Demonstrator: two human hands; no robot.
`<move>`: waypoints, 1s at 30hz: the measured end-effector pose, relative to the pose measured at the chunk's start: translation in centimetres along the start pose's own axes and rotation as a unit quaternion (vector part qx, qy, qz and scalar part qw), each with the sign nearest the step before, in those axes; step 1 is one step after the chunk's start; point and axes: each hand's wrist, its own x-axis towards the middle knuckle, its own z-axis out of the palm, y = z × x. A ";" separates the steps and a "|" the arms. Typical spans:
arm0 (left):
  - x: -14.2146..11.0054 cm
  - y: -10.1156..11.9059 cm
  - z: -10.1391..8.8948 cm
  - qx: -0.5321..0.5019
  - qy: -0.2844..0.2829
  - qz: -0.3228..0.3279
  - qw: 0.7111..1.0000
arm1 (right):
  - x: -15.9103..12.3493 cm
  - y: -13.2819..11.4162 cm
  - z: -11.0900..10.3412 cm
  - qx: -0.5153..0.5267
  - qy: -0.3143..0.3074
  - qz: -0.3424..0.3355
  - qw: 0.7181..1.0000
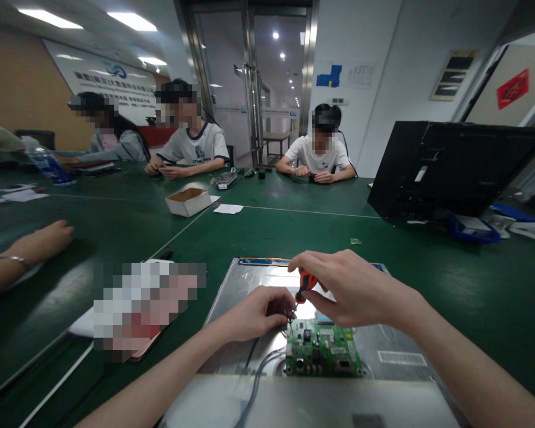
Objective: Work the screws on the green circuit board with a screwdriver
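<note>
My right hand (343,285) grips the red and black handle of a screwdriver (307,282), its shaft slanting down to the upper left corner of a green circuit board (323,348). Close beside the tip, my left hand (261,312) has its thumb and fingers pinched together at that corner; whatever lies between them is hidden. Under the board is a flat silver metal panel (245,279), which looks like the back of a display. Grey cables (261,371) run from the board's left side toward me. A white barcode label (401,358) sits on the panel's right part.
Left of the panel lies a pixelated pink and white item (156,309). Another person's hand (49,238) rests farther left. An open box (188,199) and paper (228,208) lie ahead. A large black monitor (446,169) stands right, near a blue tray (472,229). Several people sit across the table.
</note>
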 end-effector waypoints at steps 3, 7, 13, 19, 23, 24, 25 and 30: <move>0.0 -0.2 0.1 0.002 -0.001 -0.003 1.000 | 0.1 0.0 0.1 -0.002 0.003 0.006 1.000; 0.0 -0.3 0.1 0.000 -0.003 -0.002 1.000 | 0.2 0.2 0.3 -0.009 0.000 0.008 1.000; 0.0 -0.1 0.0 0.002 0.001 0.005 1.000 | 0.1 -0.1 0.0 0.011 -0.013 0.002 1.000; 0.0 -0.1 0.1 -0.002 -0.005 -0.004 1.000 | 0.4 -0.1 0.1 0.000 -0.008 0.007 1.000; 0.0 -0.1 0.1 0.002 -0.001 -0.002 1.000 | 0.4 0.1 0.2 -0.014 -0.009 0.007 1.000; 0.0 -0.1 0.1 0.003 0.000 0.002 1.000 | 0.3 0.0 0.1 -0.014 -0.009 0.005 1.000; 0.0 -0.1 0.0 0.001 0.001 0.006 1.000 | 0.3 0.0 0.1 -0.012 -0.008 0.004 1.000; 0.1 -0.3 0.0 -0.019 -0.008 0.016 1.000 | 0.0 -0.2 -0.1 0.013 -0.014 -0.004 1.000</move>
